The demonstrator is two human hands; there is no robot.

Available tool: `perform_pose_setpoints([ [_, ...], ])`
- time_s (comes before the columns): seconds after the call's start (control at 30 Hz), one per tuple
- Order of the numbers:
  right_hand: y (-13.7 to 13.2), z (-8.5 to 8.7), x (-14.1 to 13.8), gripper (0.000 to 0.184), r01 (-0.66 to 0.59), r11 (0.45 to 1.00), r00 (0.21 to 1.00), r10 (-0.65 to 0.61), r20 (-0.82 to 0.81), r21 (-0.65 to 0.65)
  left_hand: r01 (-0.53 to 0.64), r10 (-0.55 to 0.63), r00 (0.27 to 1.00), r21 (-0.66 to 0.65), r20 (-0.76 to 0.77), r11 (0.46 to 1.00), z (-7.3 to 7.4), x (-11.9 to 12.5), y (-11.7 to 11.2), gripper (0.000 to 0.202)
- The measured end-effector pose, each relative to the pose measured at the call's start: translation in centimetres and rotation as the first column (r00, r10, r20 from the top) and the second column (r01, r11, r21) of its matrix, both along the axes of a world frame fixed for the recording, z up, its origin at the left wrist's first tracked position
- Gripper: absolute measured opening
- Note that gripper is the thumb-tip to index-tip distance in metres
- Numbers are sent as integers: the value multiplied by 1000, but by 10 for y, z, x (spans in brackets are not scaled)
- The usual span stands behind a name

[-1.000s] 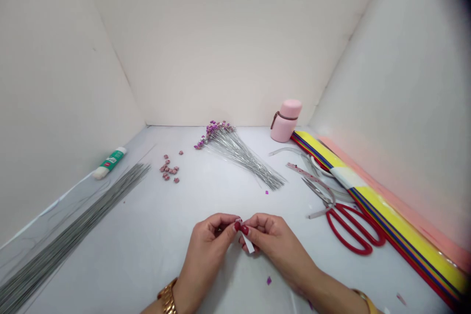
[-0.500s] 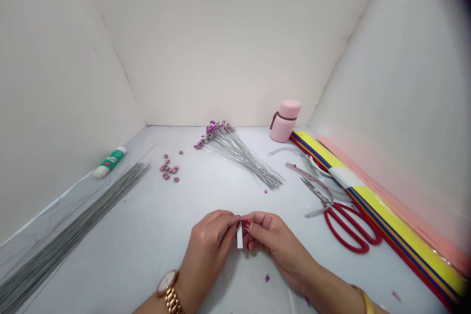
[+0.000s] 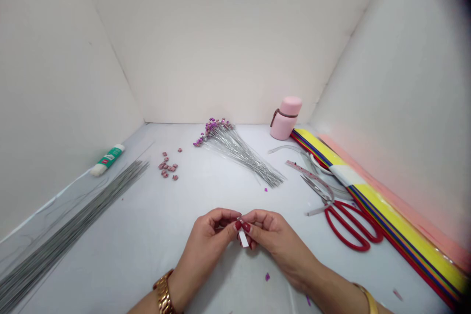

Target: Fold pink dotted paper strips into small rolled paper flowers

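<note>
My left hand (image 3: 209, 240) and right hand (image 3: 273, 241) met just above the table (image 3: 147, 250), fingers curled in and thumbs pressed to forefingers, both pinching the top end of a small white paper strip (image 3: 243, 240). The strip hung down between my two hands, clear of the table, its lower end free. I judged the grip a thin one: only my fingertips (image 3: 238, 225) held the paper, so a small twist could have torn it or let it slip down among the purple scraps (image 3: 267, 276) lying just beneath. My long nails could also have creased it. Neither hand touched anything else. To my right, near but apart, lay the red scissors (image 3: 348, 225) with the blades open, close enough that a careless sweep of my wrist might have knocked them. A bundle of plain wires (image 3: 73, 225) lay well off to my left. Farther out were the small pink pieces (image 3: 168, 167), the wires tipped with purple beads (image 3: 243, 157), the glue stick (image 3: 108, 159) and the pink bottle (image 3: 285, 118) by the back wall.
</note>
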State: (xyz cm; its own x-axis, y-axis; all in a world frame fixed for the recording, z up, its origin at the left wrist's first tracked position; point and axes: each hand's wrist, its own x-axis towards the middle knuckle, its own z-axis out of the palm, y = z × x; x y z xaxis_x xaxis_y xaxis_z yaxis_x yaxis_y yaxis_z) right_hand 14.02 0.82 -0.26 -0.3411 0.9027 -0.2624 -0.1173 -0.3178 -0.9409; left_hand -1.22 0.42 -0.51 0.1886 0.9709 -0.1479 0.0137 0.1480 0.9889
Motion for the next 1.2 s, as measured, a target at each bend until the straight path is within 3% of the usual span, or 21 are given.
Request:
perform_pose_setpoints([
  [0.2,-2,0,-2,25,2,1000,1000,-3,9,29,74,-72,997,-31,41,997,-1,-3,2,29],
  [0.37,-1,-2,0,23,-8,999,1000,9,-16,45,195,-192,980,-72,47,978,7,-6,4,20],
  [0.57,-2,-6,2,25,-58,998,998,58,38,-14,-13,15,1000,-93,24,996,3,-6,4,15],
  [0.77,-3,-7,2,28,-65,998,994,67,91,-23,-97,97,989,9,-112,995,0,-2,-1,16],
  [1.0,-3,-3,0,24,-59,998,996,61,60,-37,-89,112,976,125,-189,988,2,0,-4,14],
  [1.2,-3,1,0,12,-79,997,996,80,50,-8,-68,69,994,16,-83,998,0,-2,-2,16],
])
